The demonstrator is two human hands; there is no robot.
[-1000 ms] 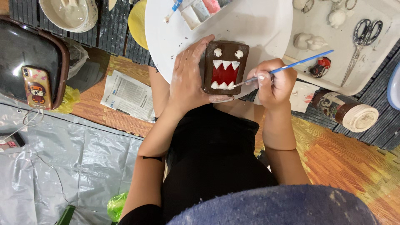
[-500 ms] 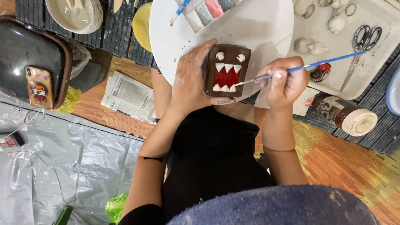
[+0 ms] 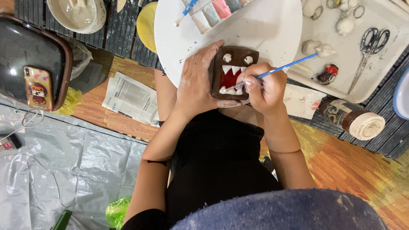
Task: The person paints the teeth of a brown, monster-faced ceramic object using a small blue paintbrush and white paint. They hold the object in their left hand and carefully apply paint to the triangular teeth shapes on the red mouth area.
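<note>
This looks like a home hobby corner set up for painting clay figures, worked on the floor. A round white board [image 3: 272, 30] serves as the work surface, with a paint palette of small square wells [image 3: 217, 10] at its far edge. Beside it a white plastic tray [image 3: 383, 64] holds steel scissors [image 3: 370, 44] and small unpainted white clay figures [image 3: 317, 47]. Grey plastic sheeting [image 3: 64, 170] and a folded newspaper [image 3: 130, 98] protect the wood-patterned floor mat [image 3: 353, 166]. A cream ceramic bowl [image 3: 76, 15] sits on dark slatted matting [image 3: 123, 38].
</note>
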